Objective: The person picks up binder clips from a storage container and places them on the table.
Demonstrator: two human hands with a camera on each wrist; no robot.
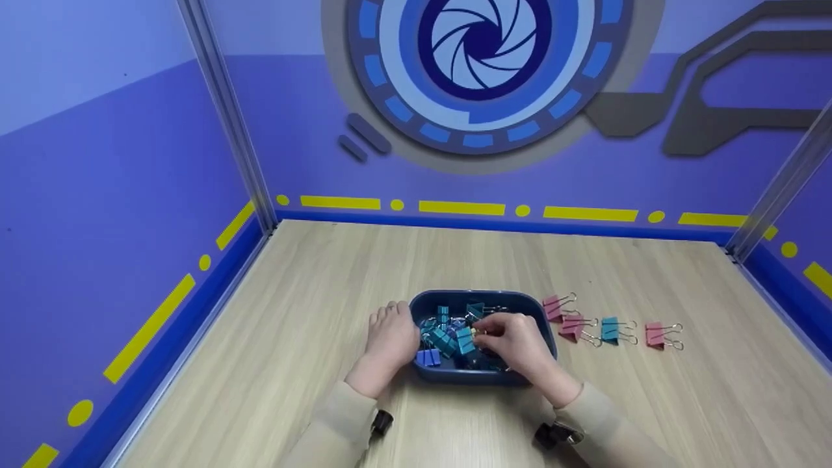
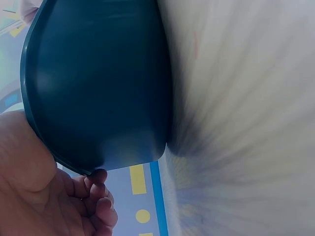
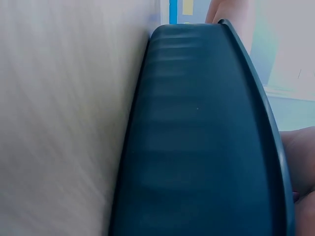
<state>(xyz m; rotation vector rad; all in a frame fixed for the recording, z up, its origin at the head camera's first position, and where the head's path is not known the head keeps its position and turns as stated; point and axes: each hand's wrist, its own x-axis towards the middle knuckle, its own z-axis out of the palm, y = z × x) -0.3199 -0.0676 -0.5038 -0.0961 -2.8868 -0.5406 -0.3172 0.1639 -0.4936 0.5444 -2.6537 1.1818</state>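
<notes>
A dark blue plastic bin (image 1: 484, 377) holds a jumble of binder clips, mostly teal, with a blue binder clip (image 1: 428, 357) at its front left. At the bin's left end my left hand (image 1: 392, 335) grips the rim; the left wrist view shows its fingers (image 2: 104, 209) curled outside the wall, while the thumb tip is hidden. My right hand (image 1: 517, 341) reaches over the right side into the bin. Its thumb and index finger pinch at a teal binder clip (image 1: 465, 340), near a small yellowish spot. The right wrist view shows mainly the bin's outer wall (image 3: 197, 132).
Right of the bin, binder clips lie in a loose row on the wooden table (image 1: 312, 292): two pink ones (image 1: 572, 327) close to the rim, a teal one (image 1: 610, 330), then another pink one (image 1: 655, 335). Printed panels (image 1: 279, 130) wall in the table's back and sides.
</notes>
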